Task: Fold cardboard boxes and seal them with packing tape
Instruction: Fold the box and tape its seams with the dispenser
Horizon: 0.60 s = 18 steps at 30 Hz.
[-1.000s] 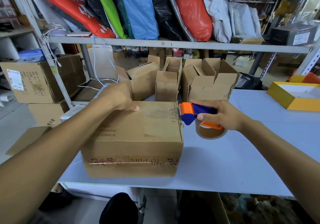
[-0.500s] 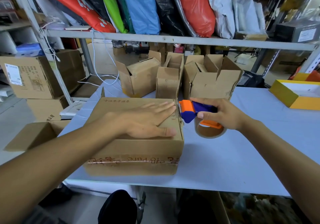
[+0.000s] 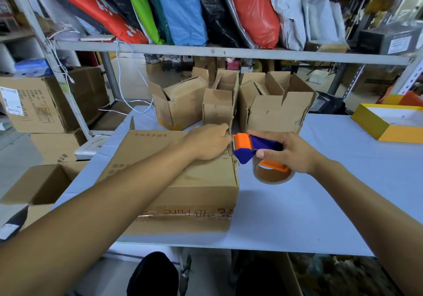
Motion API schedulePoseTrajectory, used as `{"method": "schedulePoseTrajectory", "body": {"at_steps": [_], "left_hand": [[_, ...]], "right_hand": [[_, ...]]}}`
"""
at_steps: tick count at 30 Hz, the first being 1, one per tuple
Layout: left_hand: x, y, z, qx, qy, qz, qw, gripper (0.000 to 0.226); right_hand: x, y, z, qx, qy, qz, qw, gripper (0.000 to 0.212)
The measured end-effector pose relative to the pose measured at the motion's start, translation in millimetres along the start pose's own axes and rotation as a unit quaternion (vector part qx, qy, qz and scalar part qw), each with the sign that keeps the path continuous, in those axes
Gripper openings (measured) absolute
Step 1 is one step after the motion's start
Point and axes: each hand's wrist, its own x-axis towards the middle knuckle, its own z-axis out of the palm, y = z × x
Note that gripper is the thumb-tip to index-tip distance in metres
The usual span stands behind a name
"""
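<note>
A closed cardboard box (image 3: 146, 158) lies on the pale table (image 3: 320, 204) in front of me, its lower front seam taped. My left hand (image 3: 209, 142) rests on the box's top near its far right corner, fingers curled over the right edge. My right hand (image 3: 289, 152) grips an orange and blue tape dispenser (image 3: 251, 148) with a brown tape roll (image 3: 272, 174) hanging under it. The dispenser's orange head touches the box's upper right edge, right beside my left fingers.
Three open cardboard boxes (image 3: 217, 105) stand at the table's back under a metal shelf (image 3: 229, 51) stuffed with coloured bags. A yellow box (image 3: 389, 121) sits at the right. More cartons (image 3: 45, 103) and an open one (image 3: 36, 185) are on the floor at left.
My left hand slid from flat on the box's top to its far right corner next to the dispenser. The right hand and dispenser stayed at the box's right edge.
</note>
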Motion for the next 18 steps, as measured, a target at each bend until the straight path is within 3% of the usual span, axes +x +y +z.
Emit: {"method": "schedulePoseTrajectory", "body": {"at_steps": [6, 14, 18], "left_hand": [[8.8, -6.3, 10.8, 0.009, 0.000, -0.023, 1.000, 0.029], [7.2, -2.0, 9.0, -0.007, 0.030, -0.039, 0.999, 0.034], [3.9, 0.2, 8.9, -0.029, 0.019, 0.000, 0.999, 0.063]], "right_hand": [[-1.8, 4.7, 3.8, 0.017, 0.004, 0.003, 1.000, 0.051], [-33.1, 36.1, -7.1, 0.009, 0.007, 0.037, 0.999, 0.044], [-21.6, 39.7, -6.3, -0.062, -0.020, 0.055, 0.996, 0.056]]}}
